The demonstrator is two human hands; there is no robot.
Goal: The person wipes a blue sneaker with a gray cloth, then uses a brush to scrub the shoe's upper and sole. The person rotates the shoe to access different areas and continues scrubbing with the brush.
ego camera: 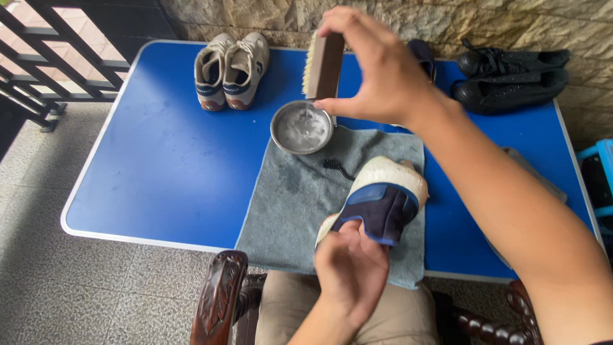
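My right hand (377,67) grips a wooden brush (324,64) with pale bristles, held upright just above a round metal bowl (301,126) of soapy water. My left hand (350,265) holds a navy and white shoe (383,198) by its heel, sole turned up, over a grey towel (300,198) spread on the blue table (172,166). A small black brush (336,167) lies on the towel between bowl and shoe.
A pair of beige sneakers (230,70) stands at the table's back left. A black pair (511,80) lies at the back right, a dark shoe (423,57) behind my hand. Carved wooden chair arms (220,300) flank my lap. A metal railing (57,57) is at left.
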